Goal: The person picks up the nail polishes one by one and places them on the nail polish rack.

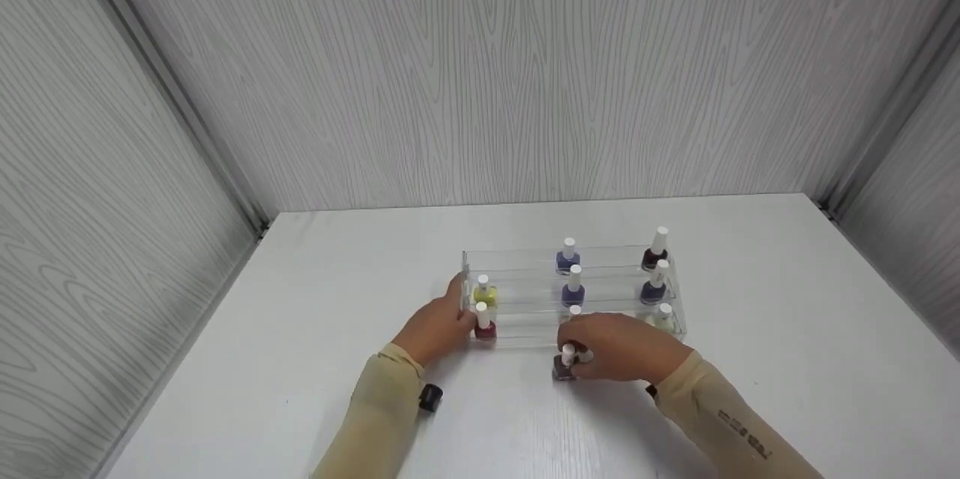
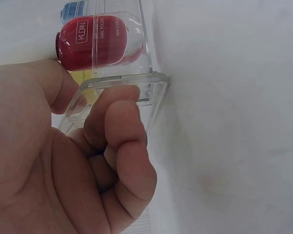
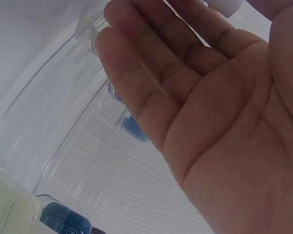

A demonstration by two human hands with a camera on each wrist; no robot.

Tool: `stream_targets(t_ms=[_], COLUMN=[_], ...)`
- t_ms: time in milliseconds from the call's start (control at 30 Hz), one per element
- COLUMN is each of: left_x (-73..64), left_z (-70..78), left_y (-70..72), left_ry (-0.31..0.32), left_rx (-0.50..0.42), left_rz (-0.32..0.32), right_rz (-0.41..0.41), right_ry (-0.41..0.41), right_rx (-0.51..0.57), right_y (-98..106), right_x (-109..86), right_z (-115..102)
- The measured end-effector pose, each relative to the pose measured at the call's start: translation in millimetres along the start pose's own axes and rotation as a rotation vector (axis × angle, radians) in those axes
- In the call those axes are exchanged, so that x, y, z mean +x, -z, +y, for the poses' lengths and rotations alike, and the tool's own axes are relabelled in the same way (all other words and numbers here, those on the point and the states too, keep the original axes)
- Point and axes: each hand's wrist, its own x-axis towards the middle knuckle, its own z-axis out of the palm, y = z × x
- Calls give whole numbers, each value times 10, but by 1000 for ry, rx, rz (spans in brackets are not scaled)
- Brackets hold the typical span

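Observation:
A clear tiered acrylic rack (image 1: 525, 329) stands on the white table with several nail polish bottles on its steps. My left hand (image 1: 435, 329) grips the rack's left end panel, fingers outside, thumb beside the red nail polish bottle (image 2: 100, 41). In front of the rack's middle, my right hand (image 1: 619, 344) pinches a dark nail polish bottle (image 1: 562, 368) by its upper part; its white cap faces up. Behind that hand, a white-capped bottle (image 1: 575, 310) on the lowest step is mostly hidden. The right wrist view shows the palm and several fingers, with the held bottle's body out of sight.
On the rack, a yellow bottle (image 1: 485, 294) stands behind the red one. Two purple-blue bottles stand mid-rack. At the right end are a dark bottle (image 1: 655, 260), a navy bottle (image 1: 653, 291) and a pale bottle (image 3: 12, 207). Wood-grain panels (image 1: 525, 73) enclose the table.

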Motion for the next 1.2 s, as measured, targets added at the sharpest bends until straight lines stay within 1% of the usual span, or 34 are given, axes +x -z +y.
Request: stream_targets(t_ms=[300,567,767,867,1067,1200], left_x=[-4,2,13,10,19,18], left_z=[-5,-19,-18,-19,-40,-36], left_y=[-7,-8,-22,-20,-13,-13], left_ry=[16,5,23,19,-11,-11], left_rx=[-6,0,-11,-14,-8,-12], left_rz=[-5,2,-11,-17,-8,-11], right_rz=[-24,-45,-35,-29,-27,-30], right_ry=[-25,-51,-39,-35,-35,-45], right_rx=[10,7,3,5,-1,-21], right_y=[-40,-98,-107,-103,-96,-99], right_x=[43,67,51,42,46,50], right_z=[9,41,56,44,25,29])
